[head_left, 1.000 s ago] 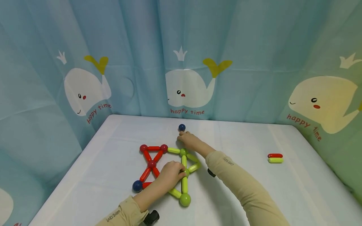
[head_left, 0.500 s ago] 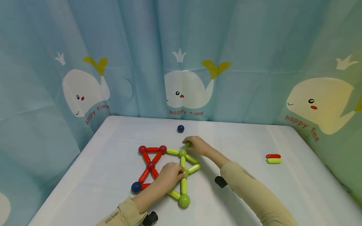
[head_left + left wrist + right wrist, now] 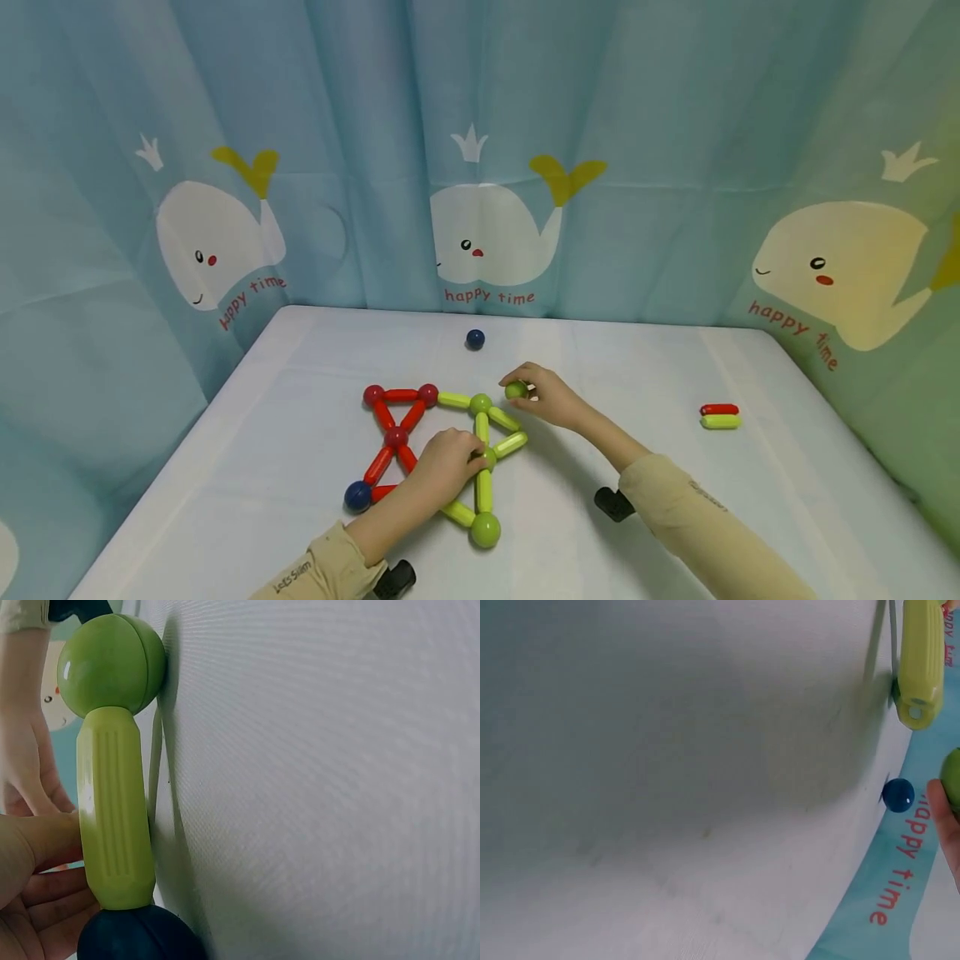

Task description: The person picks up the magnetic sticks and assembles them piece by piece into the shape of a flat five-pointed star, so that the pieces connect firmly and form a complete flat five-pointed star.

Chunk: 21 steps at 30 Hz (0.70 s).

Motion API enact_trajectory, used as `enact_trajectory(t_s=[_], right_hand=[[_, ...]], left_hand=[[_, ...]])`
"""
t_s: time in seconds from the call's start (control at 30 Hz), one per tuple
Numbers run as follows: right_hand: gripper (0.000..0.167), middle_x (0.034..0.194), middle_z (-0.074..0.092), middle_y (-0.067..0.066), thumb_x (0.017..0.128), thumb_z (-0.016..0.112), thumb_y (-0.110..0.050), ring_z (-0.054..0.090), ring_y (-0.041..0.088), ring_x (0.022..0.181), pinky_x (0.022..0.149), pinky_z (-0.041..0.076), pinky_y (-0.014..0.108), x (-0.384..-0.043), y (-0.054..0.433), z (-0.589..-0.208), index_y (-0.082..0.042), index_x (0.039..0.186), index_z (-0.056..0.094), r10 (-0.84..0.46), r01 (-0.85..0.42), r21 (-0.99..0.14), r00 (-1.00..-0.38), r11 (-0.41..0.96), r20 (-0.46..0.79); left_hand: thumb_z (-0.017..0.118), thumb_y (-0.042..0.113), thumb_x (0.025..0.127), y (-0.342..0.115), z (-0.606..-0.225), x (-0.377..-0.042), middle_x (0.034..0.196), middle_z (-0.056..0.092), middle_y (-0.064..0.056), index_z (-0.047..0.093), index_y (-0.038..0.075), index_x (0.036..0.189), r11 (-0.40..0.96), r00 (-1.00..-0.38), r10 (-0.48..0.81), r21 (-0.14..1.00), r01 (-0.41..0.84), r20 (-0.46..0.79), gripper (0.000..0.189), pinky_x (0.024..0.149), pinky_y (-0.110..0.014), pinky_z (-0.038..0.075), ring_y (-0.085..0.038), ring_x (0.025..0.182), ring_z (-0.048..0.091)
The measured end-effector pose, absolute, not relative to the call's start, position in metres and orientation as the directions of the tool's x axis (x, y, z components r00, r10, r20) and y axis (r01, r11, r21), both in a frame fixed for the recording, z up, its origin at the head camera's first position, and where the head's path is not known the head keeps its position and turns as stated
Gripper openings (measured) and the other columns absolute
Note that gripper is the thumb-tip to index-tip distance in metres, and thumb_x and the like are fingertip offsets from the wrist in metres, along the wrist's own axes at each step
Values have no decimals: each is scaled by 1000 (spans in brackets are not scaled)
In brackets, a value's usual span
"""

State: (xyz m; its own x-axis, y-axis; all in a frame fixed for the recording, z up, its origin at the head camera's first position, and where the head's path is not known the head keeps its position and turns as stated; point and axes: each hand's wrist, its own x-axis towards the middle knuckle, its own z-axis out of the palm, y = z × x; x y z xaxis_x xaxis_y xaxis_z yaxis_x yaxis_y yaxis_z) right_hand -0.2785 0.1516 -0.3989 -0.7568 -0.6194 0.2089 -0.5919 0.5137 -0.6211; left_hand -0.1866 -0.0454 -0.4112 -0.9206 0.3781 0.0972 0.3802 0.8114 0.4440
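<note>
Magnetic rods and balls form a flat figure. Its left half has red rods [image 3: 378, 465], red balls [image 3: 396, 437] and a dark blue ball [image 3: 357, 497]. Yellow-green rods [image 3: 483, 492] and green balls [image 3: 485, 530] make up the right half. My left hand [image 3: 442, 467] pinches the figure's middle green ball [image 3: 490, 457], partly covering it. Two rods slant from the right side toward each other, their tips [image 3: 522, 435] close together. Just beyond them my right hand [image 3: 553, 397] holds a loose green ball [image 3: 516, 390] between thumb and fingers, raised above the table.
A single dark blue ball [image 3: 476, 339] lies near the table's back edge. To the right, a red rod [image 3: 719, 409] and a yellow-green rod [image 3: 721, 422] lie side by side. A whale-printed curtain [image 3: 637, 250] hangs behind the white table [image 3: 622, 367].
My right hand has moved from beside the loose blue ball rightward and nearer, bringing the green ball along. My left hand stays at the middle ball; the two slanting rod tips have come slightly apart.
</note>
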Motion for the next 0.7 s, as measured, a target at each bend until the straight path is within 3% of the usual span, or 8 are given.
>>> enact_trajectory(t_s=[0.23, 0.4, 0.7], right_hand=[[32, 113, 60, 26, 86, 63, -1, 62, 36, 100, 79, 55, 32, -266, 167, -398, 10, 116, 56, -624, -529, -665, -772, 528, 119], [29, 113, 61, 25, 86, 65, -4, 63, 36, 101, 80, 55, 32, -262, 176, -403, 9, 111, 57, -635, -498, -669, -771, 551, 51], [25, 104, 63, 19, 84, 69, -5, 64, 32, 95, 78, 55, 31, -258, 178, -411, 6, 103, 59, -650, -487, -669, -760, 561, 9]], left_hand=[[72, 18, 81, -46, -414, -187, 69, 66, 5, 73, 10, 79, 805, -914, 389, 438, 399, 117, 8, 59, -20, 42, -5, 63, 52], [71, 18, 82, -47, -414, -186, 66, 63, 6, 72, 11, 77, 797, -913, 388, 452, 400, 124, 8, 58, -19, 39, -4, 61, 47], [72, 18, 82, -46, -415, -187, 69, 65, 4, 74, 11, 81, 805, -919, 377, 451, 385, 112, 8, 59, -20, 41, -5, 62, 50]])
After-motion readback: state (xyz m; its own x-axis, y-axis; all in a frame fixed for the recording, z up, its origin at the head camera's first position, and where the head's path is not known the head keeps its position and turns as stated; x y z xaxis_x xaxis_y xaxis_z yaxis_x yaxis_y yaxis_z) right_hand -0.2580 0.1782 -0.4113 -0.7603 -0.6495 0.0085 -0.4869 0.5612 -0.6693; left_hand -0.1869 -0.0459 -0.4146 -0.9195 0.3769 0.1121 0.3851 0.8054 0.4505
